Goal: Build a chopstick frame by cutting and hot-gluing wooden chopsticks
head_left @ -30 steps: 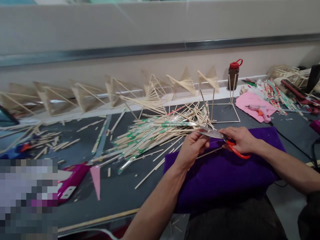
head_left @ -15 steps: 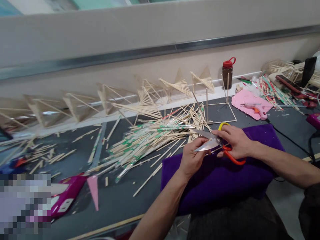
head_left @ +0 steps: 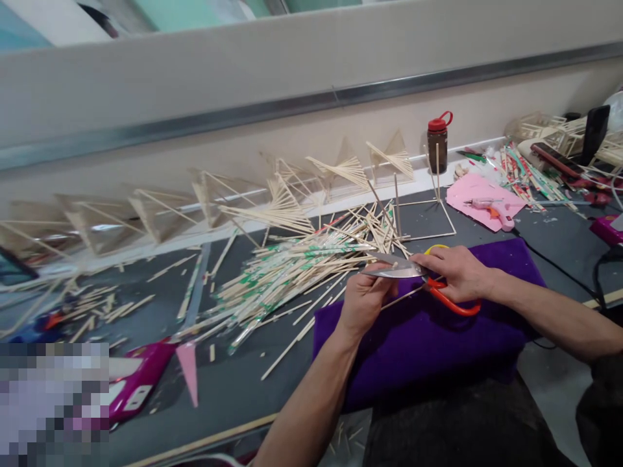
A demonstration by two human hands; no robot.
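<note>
My right hand (head_left: 460, 272) is closed around scissors (head_left: 402, 270) with one yellow and one red-orange handle loop. Their blades point left, over my left hand (head_left: 365, 295), with only a narrow gap between them. My left hand is closed on a thin wooden stick (head_left: 406, 298), which slants from its fingers up toward the scissors' pivot. A small light end of wood shows at the blades. Both hands are above a purple cloth (head_left: 428, 350) at the table's front edge.
Loose and plastic-wrapped sticks (head_left: 287, 266) cover the middle of the table (head_left: 233, 395). Behind them stand a square stick frame (head_left: 431, 235) and twisted stick models (head_left: 341, 170). A glue gun (head_left: 489, 209) lies on pink paper (head_left: 464, 191), near a brown bottle (head_left: 437, 149).
The scissor blades have come closer together and swung flatter over my left hand. My left hand has shifted slightly left and down. The whole view has moved a little.
</note>
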